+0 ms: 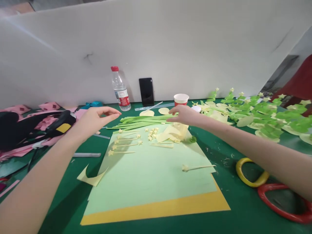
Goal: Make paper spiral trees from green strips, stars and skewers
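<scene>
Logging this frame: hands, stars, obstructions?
Left hand nearly pinched, grip unclear; right hand open. Paper stars clustered on green sheet. Right forearm partly hides scissor handles.

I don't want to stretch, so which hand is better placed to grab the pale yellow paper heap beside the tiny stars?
Probably your right hand: it's close to the yellow heap, while your left hand is farther off, nearer the bottle.

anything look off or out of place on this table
One stemmed paper star lies alone at the right of the green sheet, apart from the stemmed stars at left; a curved paper offcut straddles the sheet's left edge, looking stray.
</scene>
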Motion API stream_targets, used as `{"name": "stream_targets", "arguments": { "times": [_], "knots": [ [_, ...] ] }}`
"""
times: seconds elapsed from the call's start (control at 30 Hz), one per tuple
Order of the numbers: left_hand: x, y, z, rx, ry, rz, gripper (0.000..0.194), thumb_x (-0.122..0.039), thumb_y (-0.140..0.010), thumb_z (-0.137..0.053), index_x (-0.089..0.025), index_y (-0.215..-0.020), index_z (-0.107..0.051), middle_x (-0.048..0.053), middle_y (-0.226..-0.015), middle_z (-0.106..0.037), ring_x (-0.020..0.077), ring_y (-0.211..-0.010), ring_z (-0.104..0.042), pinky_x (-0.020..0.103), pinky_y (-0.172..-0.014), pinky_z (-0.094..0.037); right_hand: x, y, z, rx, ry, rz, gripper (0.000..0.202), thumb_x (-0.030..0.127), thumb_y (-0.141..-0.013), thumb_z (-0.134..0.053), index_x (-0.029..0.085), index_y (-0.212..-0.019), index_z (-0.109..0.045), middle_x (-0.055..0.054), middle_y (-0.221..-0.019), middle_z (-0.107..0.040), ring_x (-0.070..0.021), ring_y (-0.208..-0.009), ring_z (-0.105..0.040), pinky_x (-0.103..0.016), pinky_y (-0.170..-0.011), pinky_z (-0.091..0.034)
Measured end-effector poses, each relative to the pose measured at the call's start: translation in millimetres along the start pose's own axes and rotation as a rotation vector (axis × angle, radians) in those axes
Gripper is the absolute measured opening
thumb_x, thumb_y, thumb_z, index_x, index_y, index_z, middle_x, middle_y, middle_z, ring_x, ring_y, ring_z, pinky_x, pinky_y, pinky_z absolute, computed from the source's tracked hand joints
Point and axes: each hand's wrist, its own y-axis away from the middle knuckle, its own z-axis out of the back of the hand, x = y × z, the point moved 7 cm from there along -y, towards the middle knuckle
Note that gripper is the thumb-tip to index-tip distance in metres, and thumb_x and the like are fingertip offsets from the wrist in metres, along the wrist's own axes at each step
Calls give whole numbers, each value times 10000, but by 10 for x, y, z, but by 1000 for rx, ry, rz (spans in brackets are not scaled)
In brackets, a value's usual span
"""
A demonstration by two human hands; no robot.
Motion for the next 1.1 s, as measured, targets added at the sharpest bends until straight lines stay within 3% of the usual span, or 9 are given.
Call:
{"name": "stream_targets", "arguments": {
  "times": [0.1,0.23,0.4,0.6,0.9,1.1],
  "knots": [
    [147,-39,11,13,-4,75,314,-409,-704,-542,-206,-916,-651,64,-993,-639,276,-877,-563,210,-404,-447,345,-117,-131,-39,94,135,240,288,-868,-500,145,-1056,-540,-74,-1107,-531,-184,-956,-534,-390,-809,-459],
    [189,-66,15,-19,-3,65,285,-414,-703,-541,-226,-885,-655,39,-987,-645,260,-893,-561,181,-392,-422,802,-264,-505,55,166,283,219,287,-870,-499,144,-1027,-554,-63,-1044,-561,-165,-900,-556,-361,-774,-478],
    [158,-72,-2,-45,-5,11,258,-409,-697,-553,-224,-828,-677,38,-843,-673,232,-789,-582,196,-426,-417,1080,-480,-858,154,218,323,247,297,-869,-500,144,-1059,-538,-65,-1052,-554,-170,-900,-558,-361,-764,-482],
    [160,-88,-12,-47,4,-42,231,-382,-704,-559,-211,-801,-678,22,-822,-681,186,-747,-585,217,-563,-471,1178,-550,-1047,253,231,288,258,294,-868,-503,146,-1078,-529,-69,-1068,-547,-172,-905,-557,-364,-764,-483],
    [220,-95,37,-58,-14,-16,245,-381,-710,-547,-206,-834,-665,42,-883,-666,203,-741,-576,204,-445,-432,1091,-599,-1116,262,106,270,244,295,-872,-494,157,-1068,-537,-69,-1077,-546,-168,-907,-554,-358,-770,-480],
    [384,-155,78,-24,-13,43,211,-307,-760,-523,-195,-904,-629,50,-982,-642,228,-890,-577,223,-530,-491,1018,-667,-1118,252,-37,272,241,294,-871,-495,154,-1060,-544,-66,-1075,-549,-166,-891,-557,-347,-754,-487]
  ]
}}
